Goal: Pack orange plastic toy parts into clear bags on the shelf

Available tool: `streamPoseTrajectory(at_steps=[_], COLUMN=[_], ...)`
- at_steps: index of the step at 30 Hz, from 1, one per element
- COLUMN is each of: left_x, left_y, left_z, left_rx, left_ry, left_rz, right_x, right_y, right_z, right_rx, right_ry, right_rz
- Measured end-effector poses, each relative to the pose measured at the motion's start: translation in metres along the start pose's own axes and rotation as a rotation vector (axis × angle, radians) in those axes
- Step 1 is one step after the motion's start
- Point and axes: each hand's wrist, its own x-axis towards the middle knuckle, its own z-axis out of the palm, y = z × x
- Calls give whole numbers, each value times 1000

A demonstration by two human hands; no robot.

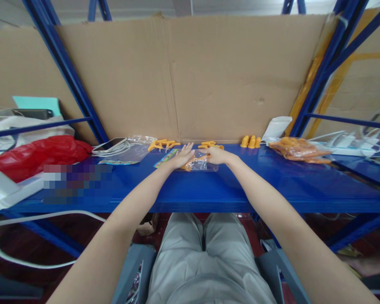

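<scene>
Seen from a head camera, a blue tabletop (pixel 202 190) runs across in front of a cardboard panel (pixel 224 76). At far left lies a crumpled red bag (pixel 41 154), then a white cable (pixel 114 150) and a flat clear packet (pixel 131 154). Next comes a small group of orange pieces (pixel 164 145) near the panel. In the middle, the left hand (pixel 183 157) lies flat with fingers spread over a clear bag (pixel 207 166) (its bright printed strip shows to the left), with orange plastic inside. The right hand (pixel 220 155) touches the bag's right part, fingers curled; whether they grip anything, I cannot tell. More orange pieces lie just behind. Farther right stand three orange cups (pixel 251 142), a white object (pixel 277 128) against the panel, and a larger filled bag of orange items (pixel 299 150)
</scene>
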Motion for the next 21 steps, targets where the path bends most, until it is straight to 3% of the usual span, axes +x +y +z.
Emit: streamPoseTrajectory(at_steps=[4, 7, 10, 21], left_x=[8, 12, 13, 16], left_y=[-12, -26, -37, -32], left_z=[-5, -13, -16, -1], left_rx=[-180, -200, -208, -247], left_ry=[205, 337, 340, 225], left_rz=[-65, -292, -419, -299], right_x=[3, 6, 8, 21], right_y=[-4, 1, 6, 16], right_z=[10, 16, 21, 34], right_rx=[-4, -32, -35, -10], right_ry=[-9, 62, 123, 118], right_rz=[-14, 1, -3, -157])
